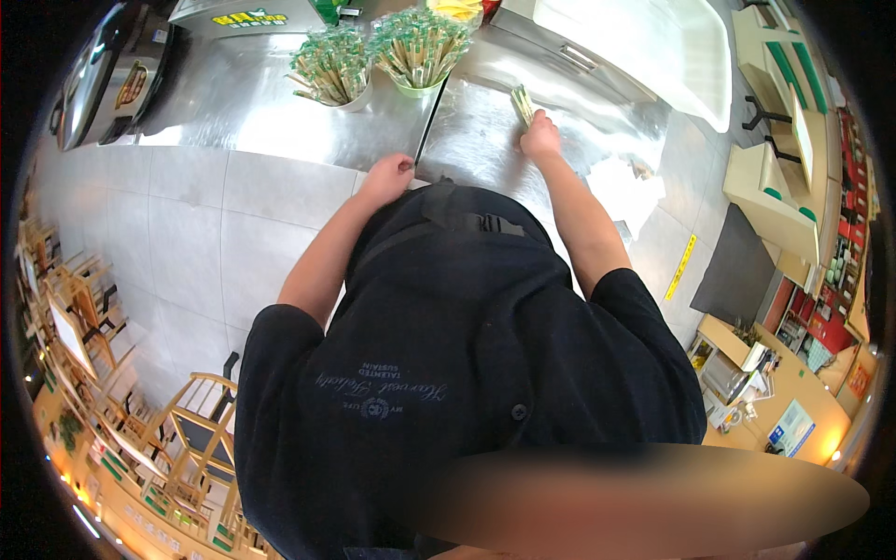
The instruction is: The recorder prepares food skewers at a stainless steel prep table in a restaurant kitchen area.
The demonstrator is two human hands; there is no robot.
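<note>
My right hand (541,136) is closed around a small bunch of slim wrapped sticks (521,105), which look like packaged chopsticks, over the stainless steel counter (476,133). At the counter's near edge, close to my waist, my left hand (388,178) has its fingers curled; whether anything small lies between them cannot be told. Beyond my hands stand a white tub (357,100) and a light green tub (420,89), side by side. Both are packed with upright wrapped sticks with green-printed clear film.
A large white plastic bin (707,84) is at the upper right, beside a steel drawer front (581,59). Crumpled white material (619,189) lies right of my right hand. A black and silver appliance (115,77) stands at the counter's left end. Wooden chairs (203,420) are at lower left.
</note>
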